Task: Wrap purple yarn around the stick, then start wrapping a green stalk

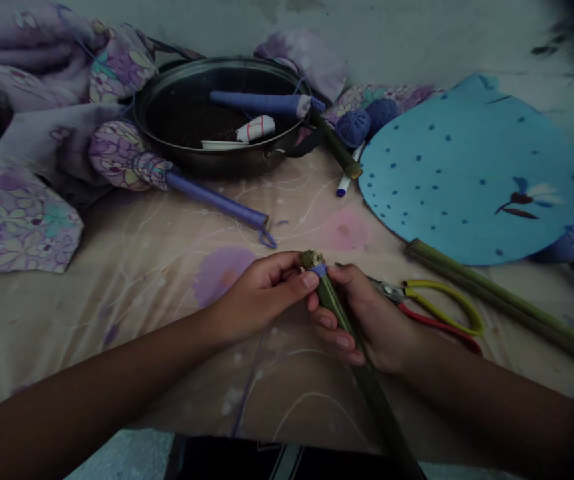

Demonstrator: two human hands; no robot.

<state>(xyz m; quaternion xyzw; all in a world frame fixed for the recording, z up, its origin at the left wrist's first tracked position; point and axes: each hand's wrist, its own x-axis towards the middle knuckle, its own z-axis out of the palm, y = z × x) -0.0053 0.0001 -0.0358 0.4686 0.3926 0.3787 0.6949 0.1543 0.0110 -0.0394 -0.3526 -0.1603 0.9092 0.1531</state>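
Note:
A green bamboo stick (337, 307) slants up from the lower right, its rough cut end between my hands. Several turns of purple yarn (319, 269) circle it just below that end. With thumb and fingers, my left hand (271, 283) pinches the stick's tip at the yarn. My right hand (361, 313) is wrapped round the stick a little lower, its thumb near the yarn. Scissors (437, 310) with yellow and red handles lie beside my right hand, their blades partly hidden. A thin purple strand (247, 390) runs over the cloth below my left wrist.
A dark pan (181, 143) at the back holds a purple-wrapped stick (261, 103). Left of centre lies a yarn-wrapped handle (217, 200) with a floral cloth head. A blue dotted round sheet (457, 173), bamboo pieces (497, 293) and yarn balls (354, 127) lie right and behind.

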